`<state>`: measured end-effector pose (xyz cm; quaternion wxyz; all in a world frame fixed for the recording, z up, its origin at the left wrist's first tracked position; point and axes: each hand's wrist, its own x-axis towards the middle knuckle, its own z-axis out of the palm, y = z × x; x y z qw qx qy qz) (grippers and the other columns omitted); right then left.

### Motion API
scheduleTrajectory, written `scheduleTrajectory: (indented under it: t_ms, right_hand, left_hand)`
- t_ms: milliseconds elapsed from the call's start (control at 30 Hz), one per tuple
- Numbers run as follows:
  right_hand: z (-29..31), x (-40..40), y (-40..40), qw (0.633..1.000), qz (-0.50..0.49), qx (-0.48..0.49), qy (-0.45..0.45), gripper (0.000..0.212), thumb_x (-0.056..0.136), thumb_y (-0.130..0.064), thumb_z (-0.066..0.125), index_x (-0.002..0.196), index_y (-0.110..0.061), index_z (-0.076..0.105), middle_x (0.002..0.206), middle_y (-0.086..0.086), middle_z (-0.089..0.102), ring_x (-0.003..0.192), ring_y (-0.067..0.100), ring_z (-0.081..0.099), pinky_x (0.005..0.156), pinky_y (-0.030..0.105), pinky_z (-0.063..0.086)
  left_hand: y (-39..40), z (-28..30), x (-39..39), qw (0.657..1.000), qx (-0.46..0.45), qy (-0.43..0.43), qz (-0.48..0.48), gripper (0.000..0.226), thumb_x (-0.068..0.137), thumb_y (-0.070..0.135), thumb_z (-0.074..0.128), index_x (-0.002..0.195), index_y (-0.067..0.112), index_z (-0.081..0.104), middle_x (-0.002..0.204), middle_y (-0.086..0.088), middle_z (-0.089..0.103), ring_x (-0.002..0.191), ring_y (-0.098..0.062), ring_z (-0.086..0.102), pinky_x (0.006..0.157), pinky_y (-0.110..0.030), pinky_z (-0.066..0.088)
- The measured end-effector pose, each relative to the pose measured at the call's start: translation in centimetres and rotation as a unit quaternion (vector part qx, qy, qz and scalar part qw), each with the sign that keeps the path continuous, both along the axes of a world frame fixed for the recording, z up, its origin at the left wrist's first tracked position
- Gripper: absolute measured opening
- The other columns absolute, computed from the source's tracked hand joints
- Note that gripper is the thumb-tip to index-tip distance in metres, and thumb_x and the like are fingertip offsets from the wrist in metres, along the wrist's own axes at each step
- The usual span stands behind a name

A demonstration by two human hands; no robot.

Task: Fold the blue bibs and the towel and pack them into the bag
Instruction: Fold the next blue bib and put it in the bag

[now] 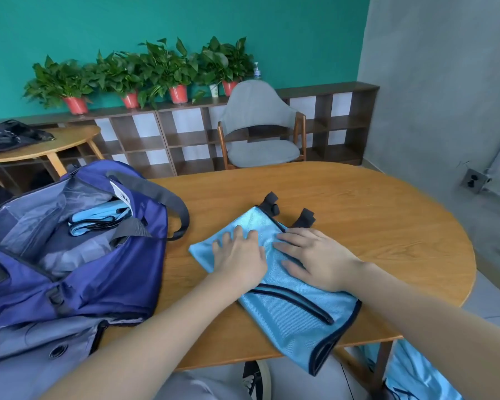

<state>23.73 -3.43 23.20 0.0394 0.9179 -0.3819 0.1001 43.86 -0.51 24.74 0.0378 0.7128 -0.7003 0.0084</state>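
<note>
A light-blue mesh bib with dark navy trim lies folded lengthwise on the oval wooden desk, running from the middle of the desk to its near edge, where the bib's lower end slightly overhangs. Its black strap tabs stick out at the far end. The left hand lies flat on the bib's far half with fingers straight and spread, holding nothing. The right hand lies flat just beside it, fingers extended toward the left hand, pressing the cloth without gripping it.

At the left edge of the desk stands an open navy-blue fabric bag with grey straps; inside it rests a folded light-blue bib bundle. More light-blue fabric hangs below the near right corner of the desk. Beyond the far edge stands a grey upholstered chair with wooden arms, a low dark shelf unit and potted green plants in red pots.
</note>
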Motion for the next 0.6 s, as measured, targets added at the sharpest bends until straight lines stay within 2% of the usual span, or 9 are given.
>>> scheduleTrajectory:
  t_ms: [100, 167, 267, 367, 467, 533, 600]
  right_hand:
    - [-0.1, -0.3, 0.0, 0.991, -0.090, 0.093, 0.027, 0.072, 0.100, -0.067, 0.018, 0.161, -0.029, 0.016, 0.167, -0.014, 0.014, 0.155, 0.014, 0.002, 0.126, 0.038, 0.003]
    - [-0.3, -0.4, 0.2, 0.982, -0.154, 0.107, 0.033, 0.075, 0.099, -0.069, 0.012, 0.162, -0.028, 0.009, 0.168, -0.014, 0.006, 0.155, 0.017, -0.004, 0.126, 0.041, -0.002]
    - [-0.6, -0.4, 0.7, 0.953, -0.280, 0.116, 0.016, 0.078, 0.099, -0.068, 0.009, 0.162, -0.022, 0.006, 0.169, -0.008, 0.004, 0.155, 0.027, -0.005, 0.125, 0.048, -0.003]
    - [-0.6, -0.7, 1.2, 0.920, -0.365, 0.140, -0.016, 0.081, 0.099, -0.068, 0.010, 0.162, -0.018, 0.005, 0.169, -0.004, 0.001, 0.155, 0.032, -0.008, 0.124, 0.052, -0.005]
    - [-0.4, -1.5, 2.0, 0.931, -0.342, 0.092, -0.092, 0.076, 0.100, -0.065, 0.021, 0.161, -0.020, 0.018, 0.168, 0.001, 0.013, 0.155, 0.030, 0.001, 0.126, 0.049, 0.001]
    - [-0.3, -2.5, 3.3, 0.950, -0.268, -0.006, -0.157, 0.068, 0.098, -0.061, 0.028, 0.151, -0.021, 0.043, 0.159, 0.000, 0.038, 0.150, 0.026, 0.023, 0.123, 0.048, 0.019]
    - [-0.1, -4.1, 4.7, 0.961, -0.175, -0.016, -0.214, 0.058, 0.098, -0.058, 0.037, 0.138, -0.023, 0.059, 0.143, -0.006, 0.055, 0.139, 0.017, 0.038, 0.115, 0.045, 0.035]
  left_hand:
    - [1.2, -0.7, 1.2, 0.999, 0.021, 0.022, 0.020, 0.053, 0.105, 0.054, 0.027, 0.150, 0.027, 0.036, 0.159, -0.007, 0.027, 0.146, -0.032, 0.022, 0.119, -0.055, 0.015]
    - [1.6, -1.2, 1.7, 0.999, -0.014, 0.044, 0.005, 0.056, 0.106, 0.055, 0.025, 0.154, 0.028, 0.033, 0.165, -0.006, 0.022, 0.152, -0.029, 0.014, 0.122, -0.055, 0.007]
    - [1.3, -1.5, 2.0, 0.989, -0.116, 0.068, -0.061, 0.050, 0.107, 0.048, 0.029, 0.153, 0.029, 0.039, 0.164, 0.000, 0.028, 0.154, -0.021, 0.014, 0.124, -0.051, 0.004]
    - [0.7, -1.4, 1.5, 0.975, -0.114, 0.150, -0.120, 0.044, 0.108, 0.042, 0.037, 0.149, 0.030, 0.046, 0.160, 0.006, 0.037, 0.154, -0.015, 0.018, 0.126, -0.046, 0.006]
    - [0.8, -1.6, 1.2, 0.954, -0.107, 0.217, -0.176, 0.040, 0.105, 0.038, 0.050, 0.144, 0.029, 0.054, 0.154, 0.006, 0.047, 0.150, -0.011, 0.026, 0.125, -0.046, 0.016]
    - [1.4, -1.9, 1.3, 0.939, -0.119, 0.240, -0.217, 0.037, 0.102, 0.035, 0.058, 0.138, 0.029, 0.060, 0.147, 0.009, 0.053, 0.145, -0.007, 0.035, 0.121, -0.044, 0.026]
    - [2.2, -2.0, 1.6, 0.926, -0.121, 0.258, -0.248, 0.035, 0.098, 0.035, 0.064, 0.132, 0.030, 0.065, 0.139, 0.015, 0.057, 0.139, -0.004, 0.041, 0.117, -0.041, 0.034]
